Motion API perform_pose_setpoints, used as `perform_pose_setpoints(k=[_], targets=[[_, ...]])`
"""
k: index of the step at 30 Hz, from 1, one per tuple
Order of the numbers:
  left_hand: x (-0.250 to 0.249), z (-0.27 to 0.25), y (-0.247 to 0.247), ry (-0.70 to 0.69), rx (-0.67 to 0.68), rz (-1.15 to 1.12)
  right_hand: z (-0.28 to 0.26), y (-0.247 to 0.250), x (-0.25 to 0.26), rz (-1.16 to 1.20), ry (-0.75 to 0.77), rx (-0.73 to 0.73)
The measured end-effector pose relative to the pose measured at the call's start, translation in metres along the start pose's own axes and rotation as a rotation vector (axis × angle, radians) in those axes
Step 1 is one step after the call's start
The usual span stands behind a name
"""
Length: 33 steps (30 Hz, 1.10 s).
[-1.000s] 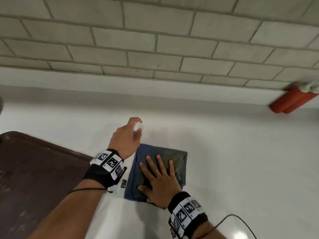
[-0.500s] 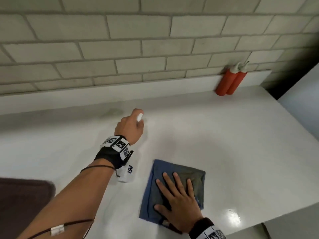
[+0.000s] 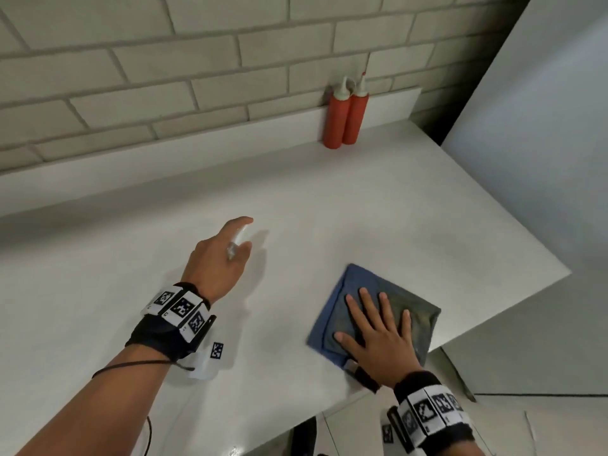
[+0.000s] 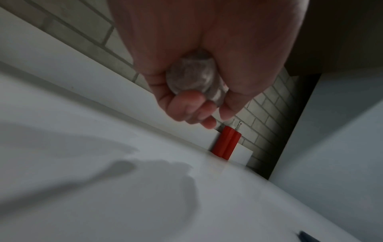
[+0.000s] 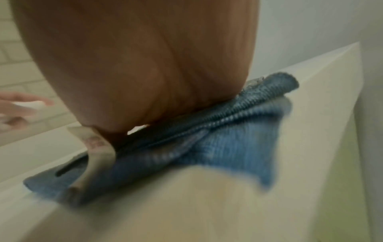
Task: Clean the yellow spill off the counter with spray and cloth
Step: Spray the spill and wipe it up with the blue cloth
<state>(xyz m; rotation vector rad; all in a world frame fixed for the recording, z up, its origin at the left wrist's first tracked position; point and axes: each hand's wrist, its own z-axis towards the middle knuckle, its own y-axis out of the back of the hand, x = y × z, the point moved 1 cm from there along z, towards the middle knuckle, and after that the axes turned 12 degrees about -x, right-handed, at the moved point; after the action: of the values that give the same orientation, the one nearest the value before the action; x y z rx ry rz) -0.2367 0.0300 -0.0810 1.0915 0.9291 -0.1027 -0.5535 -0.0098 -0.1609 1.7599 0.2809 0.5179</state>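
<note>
Left hand [image 3: 217, 258] clenched around a small clear spray bottle [image 3: 237, 240], held above the white counter [image 3: 329, 199] left of centre; the bottle's long axis and nozzle point toward 1 o'clock. Right hand [image 3: 378, 334], fingers straight and spread, presses flat on the folded blue cloth [image 3: 332, 311], which lies at the counter's near right corner, its near edge at the counter's front edge. Bare counter extends toward 12 o'clock, up to two red squeeze bottles [image 3: 345, 116] standing against the brick wall [image 3: 164, 60].
</note>
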Motion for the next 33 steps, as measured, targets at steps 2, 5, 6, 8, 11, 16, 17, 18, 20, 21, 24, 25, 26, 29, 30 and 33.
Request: perform_pose_setpoints(k=[2,5,6,8,11,16,17,18,20,21,24,25,26,29,30,33], targets=[[-0.005,-0.001,-0.002,0.003,0.0,0.005,0.031,0.005,-0.005,0.005,-0.056,0.012],[-0.007,0.001,0.001,0.013,-0.006,-0.001,0.041,0.0,0.016,-0.01,-0.034,0.022],[-0.007,0.002,0.003,0.015,-0.009,-0.003,0.034,-0.005,0.028,-0.02,0.022,0.026],[-0.005,0.003,0.009,0.021,-0.021,-0.005,0.013,-0.015,0.048,-0.07,0.146,0.041],[0.007,0.002,0.024,0.038,-0.057,-0.006,0.005,-0.02,0.06,-0.085,0.199,0.063],[0.054,-0.002,0.065,0.119,-0.135,0.028,0.086,-0.004,0.094,-0.06,0.184,0.113],[0.065,-0.004,0.075,0.144,-0.152,0.036,0.107,-0.001,0.111,-0.062,0.187,0.126],[0.076,-0.005,0.087,0.169,-0.169,0.045,0.127,0.001,0.128,-0.061,0.19,0.152],[0.098,-0.009,0.11,0.218,-0.2,0.061,0.162,0.005,0.162,-0.072,0.213,0.191],[0.108,-0.012,0.121,0.243,-0.217,0.064,0.178,0.005,0.18,-0.087,0.232,0.2],[0.138,-0.022,0.15,0.296,-0.264,0.079,0.213,0.001,0.239,-0.112,0.29,0.215],[0.147,-0.024,0.158,0.309,-0.275,0.084,0.217,-0.002,0.259,-0.118,0.314,0.218],[0.156,-0.027,0.165,0.321,-0.285,0.087,0.217,-0.005,0.281,-0.123,0.347,0.224],[0.174,-0.029,0.181,0.357,-0.293,0.078,0.185,-0.019,0.332,-0.138,0.488,0.234],[0.178,-0.029,0.185,0.369,-0.295,0.07,0.169,-0.026,0.341,-0.15,0.545,0.221],[0.189,-0.026,0.196,0.38,-0.306,0.058,0.156,-0.035,0.341,-0.17,0.602,0.189]])
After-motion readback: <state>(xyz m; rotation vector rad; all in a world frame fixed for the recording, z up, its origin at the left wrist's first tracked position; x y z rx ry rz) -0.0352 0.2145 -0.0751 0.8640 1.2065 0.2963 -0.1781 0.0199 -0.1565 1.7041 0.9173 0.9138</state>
